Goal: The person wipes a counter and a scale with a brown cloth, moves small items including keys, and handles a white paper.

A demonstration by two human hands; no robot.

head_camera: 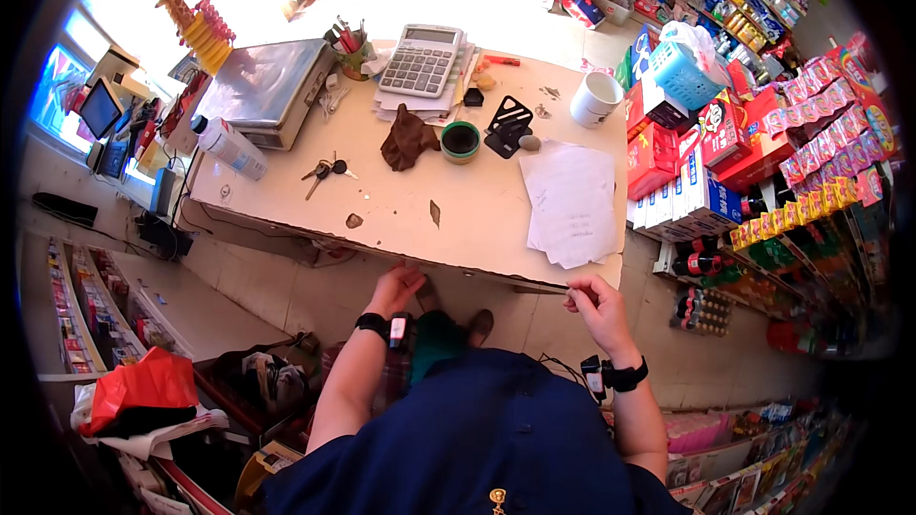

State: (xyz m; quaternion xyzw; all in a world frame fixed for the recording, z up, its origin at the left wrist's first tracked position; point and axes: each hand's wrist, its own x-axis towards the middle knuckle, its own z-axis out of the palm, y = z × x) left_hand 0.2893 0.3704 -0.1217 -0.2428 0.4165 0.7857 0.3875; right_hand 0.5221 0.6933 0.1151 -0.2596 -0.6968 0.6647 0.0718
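Note:
My left hand (pixel 397 290) is just below the front edge of the pale desk (pixel 322 207), fingers extended and nothing seen in it. Whether its fingertips touch the desk is unclear. By the front right corner, my right hand (pixel 595 304) has its fingers curled and thumb close to the index finger; I cannot tell if something small is between them. Nearest to it lie loose paper sheets (pixel 572 207) with faint writing. Farther in are a bunch of keys (pixel 329 170), a brown cloth (pixel 409 139), a green-rimmed cup (pixel 459 141) and a black slotted holder (pixel 509 126).
A calculator (pixel 421 61) rests on stacked papers. A white mug (pixel 597 100) stands near the right edge, a plastic bottle (pixel 230 149) at left beside a flat scale (pixel 268 86). Boxed goods (pixel 687 193) crowd the right side; a red bag (pixel 143 390) lies lower left.

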